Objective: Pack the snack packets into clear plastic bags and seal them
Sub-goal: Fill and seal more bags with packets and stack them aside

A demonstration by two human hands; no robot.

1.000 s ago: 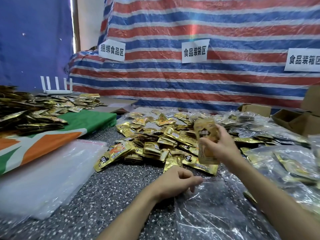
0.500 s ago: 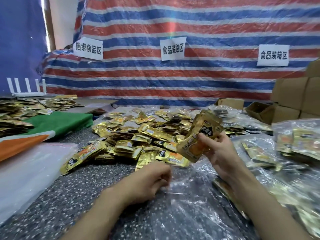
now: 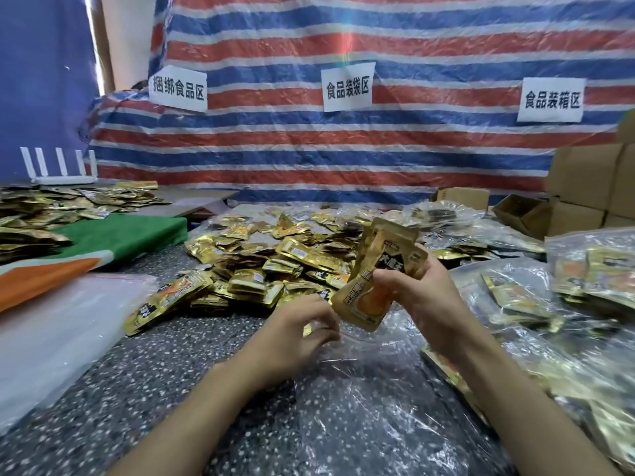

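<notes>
My right hand (image 3: pixel 424 304) grips a small stack of gold snack packets (image 3: pixel 372 280), tilted with the lower end pointing down-left. My left hand (image 3: pixel 295 333) pinches the top edge of an empty clear plastic bag (image 3: pixel 371 407) that lies flat on the speckled table (image 3: pixel 137 389) in front of me. The packets hang just above the bag's mouth, close to my left fingers. A loose heap of gold packets (image 3: pixel 268 266) lies beyond both hands.
Filled clear bags (image 3: pixel 584 304) lie piled at the right. A stack of empty bags (image 3: pixel 58 334) sits at the left, beside a green-and-orange cloth (image 3: pixel 103 245) with more packets (image 3: pixel 51 211). Cardboard boxes (image 3: pixel 584 197) stand at the far right, a striped tarp behind.
My right hand has brought the packets down and nearer, tilting them toward the bag. My left hand has shifted from a fist on the table to pinching the bag's edge.
</notes>
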